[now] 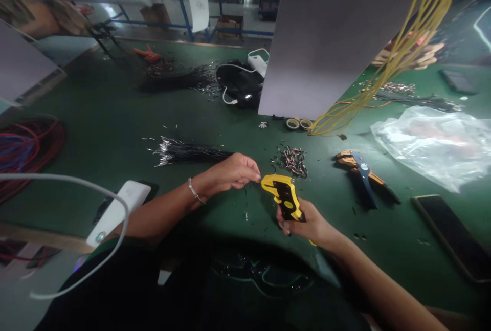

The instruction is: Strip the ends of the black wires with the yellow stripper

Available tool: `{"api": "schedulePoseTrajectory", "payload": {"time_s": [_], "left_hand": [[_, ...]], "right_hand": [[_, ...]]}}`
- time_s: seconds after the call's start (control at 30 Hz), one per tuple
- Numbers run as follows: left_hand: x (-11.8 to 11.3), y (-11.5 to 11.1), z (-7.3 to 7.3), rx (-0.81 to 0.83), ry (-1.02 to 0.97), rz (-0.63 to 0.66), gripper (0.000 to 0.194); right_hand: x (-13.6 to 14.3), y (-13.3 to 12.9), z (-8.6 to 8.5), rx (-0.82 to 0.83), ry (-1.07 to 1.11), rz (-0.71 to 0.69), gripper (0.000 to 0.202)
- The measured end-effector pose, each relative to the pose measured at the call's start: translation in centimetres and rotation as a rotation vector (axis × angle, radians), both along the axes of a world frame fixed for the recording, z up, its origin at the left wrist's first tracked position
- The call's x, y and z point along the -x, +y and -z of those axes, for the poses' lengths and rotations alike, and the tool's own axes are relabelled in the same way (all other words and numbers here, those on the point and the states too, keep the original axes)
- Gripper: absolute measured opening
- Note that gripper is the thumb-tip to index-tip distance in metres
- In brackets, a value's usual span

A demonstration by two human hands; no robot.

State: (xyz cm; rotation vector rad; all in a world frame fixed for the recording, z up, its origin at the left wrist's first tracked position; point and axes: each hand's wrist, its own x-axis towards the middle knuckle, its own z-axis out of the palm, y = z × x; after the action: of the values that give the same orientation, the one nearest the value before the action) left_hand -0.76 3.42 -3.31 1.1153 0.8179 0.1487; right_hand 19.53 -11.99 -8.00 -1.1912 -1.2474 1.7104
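Observation:
My right hand (303, 221) is wrapped round the handle of a yellow and black wire tool (287, 200), its jaw end pointing up and left. My left hand (238, 171) is pinched at the fingertips, right beside the tool's jaws; what it holds is too small to make out. Behind my left hand lies a bundle of thin black wires (192, 152) with bright tips fanned out at the left end. A pile of small dark and copper-coloured pieces (293, 160) sits just beyond the tool.
Orange and blue pliers (362, 170), a phone (452, 234) and a clear plastic bag (433, 141) lie to the right. Two tape rolls (299, 124) sit below a grey panel (322, 39). Yellow wires (399, 70) hang at right, near another person's hand. A white power strip (118, 211) is at left.

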Motion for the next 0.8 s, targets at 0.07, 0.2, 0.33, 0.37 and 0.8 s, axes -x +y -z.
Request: {"api": "schedulePoseTrajectory", "payload": {"time_s": [0.07, 0.2, 0.33, 0.37, 0.8], "left_hand": [[-0.02, -0.04, -0.02, -0.007, 0.007, -0.003, 0.007], [-0.12, -0.19, -0.31, -0.018, 0.016, -0.023, 0.007], [-0.19, -0.30, -0.53, -0.005, 0.024, -0.039, 0.010], [-0.20, -0.31, -0.53, -0.001, 0.022, -0.045, 0.011], [-0.34, -0.30, -0.45, -0.010, 0.027, -0.063, 0.014]], "right_hand": [[0.03, 0.05, 0.02, -0.011, -0.003, 0.008, 0.014], [-0.12, 0.25, 0.28, -0.025, 0.017, 0.007, 0.015], [-0.18, 0.36, 0.52, -0.031, 0.048, 0.004, 0.015], [-0.15, 0.37, 0.50, -0.031, 0.050, 0.005, 0.015], [0.04, 0.42, 0.48, -0.023, 0.058, 0.017, 0.012]]}}
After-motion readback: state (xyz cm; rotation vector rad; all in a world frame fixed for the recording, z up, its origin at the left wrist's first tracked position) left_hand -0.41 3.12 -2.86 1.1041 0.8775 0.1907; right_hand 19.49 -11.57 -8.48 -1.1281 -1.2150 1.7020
